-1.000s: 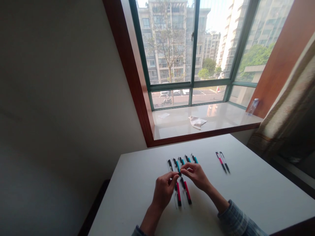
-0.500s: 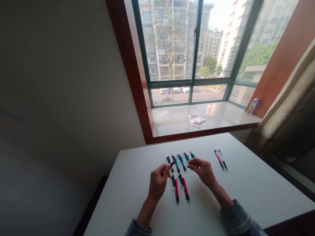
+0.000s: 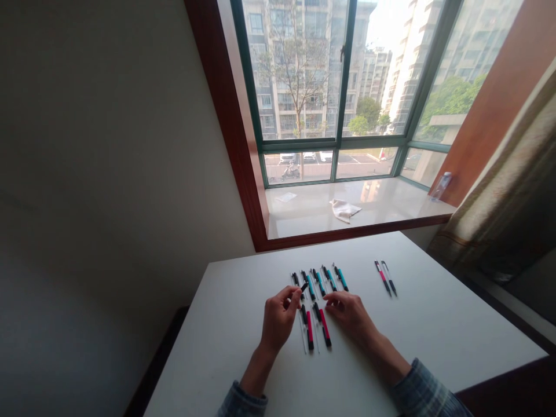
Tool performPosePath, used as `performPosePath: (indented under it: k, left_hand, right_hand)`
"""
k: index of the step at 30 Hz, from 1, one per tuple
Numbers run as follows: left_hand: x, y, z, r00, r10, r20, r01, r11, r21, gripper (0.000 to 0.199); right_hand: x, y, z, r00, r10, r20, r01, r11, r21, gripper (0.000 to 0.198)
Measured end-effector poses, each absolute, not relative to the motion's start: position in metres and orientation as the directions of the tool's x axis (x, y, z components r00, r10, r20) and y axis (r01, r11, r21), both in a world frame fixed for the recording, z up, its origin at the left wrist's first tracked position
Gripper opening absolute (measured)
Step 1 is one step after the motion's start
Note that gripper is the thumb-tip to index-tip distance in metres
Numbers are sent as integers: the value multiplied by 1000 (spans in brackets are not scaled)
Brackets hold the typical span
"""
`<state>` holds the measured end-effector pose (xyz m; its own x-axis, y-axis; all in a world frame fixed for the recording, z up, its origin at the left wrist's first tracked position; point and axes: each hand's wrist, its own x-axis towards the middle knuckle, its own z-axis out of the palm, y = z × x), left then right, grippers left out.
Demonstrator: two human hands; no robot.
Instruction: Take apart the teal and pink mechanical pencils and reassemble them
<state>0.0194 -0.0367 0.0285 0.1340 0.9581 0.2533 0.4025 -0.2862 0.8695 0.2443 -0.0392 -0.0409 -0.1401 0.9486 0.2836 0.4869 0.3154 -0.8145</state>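
Jutting from pinching left hand: small black part; right hand beside red barrel, grip unclear.

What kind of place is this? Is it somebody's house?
It could well be a room in a home, but I can't be sure. There's a pale curtain beside a big window, and a plain white table next to the window.

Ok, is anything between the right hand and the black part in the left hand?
Nothing visible blocks the right hand from the black part pinched in the left hand; the turquoise barrels nearby lie on the table.
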Motion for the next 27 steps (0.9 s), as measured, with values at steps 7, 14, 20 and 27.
performPosePath:
  k: [7,14,20,27]
  left_hand:
    - [24,-40,25,167,958,234,375,-281,883,39]
    - [25,-40,26,179,932,316,368,-361,857,30]
    - [29,-45,30,317,861,398,271,-484,832,23]
    - [32,-49,26,278,895,347,305,-425,852,20]
  right_hand:
    - [238,-38,-39,-76,954,289,461,291,-838,9]
    - [240,-44,-28,-77,952,297,458,298,-838,17]
    - [221,-57,-9,-124,965,232,260,257,-931,48]
    - [199,-46,-9,-6,972,235,145,234,-962,56]
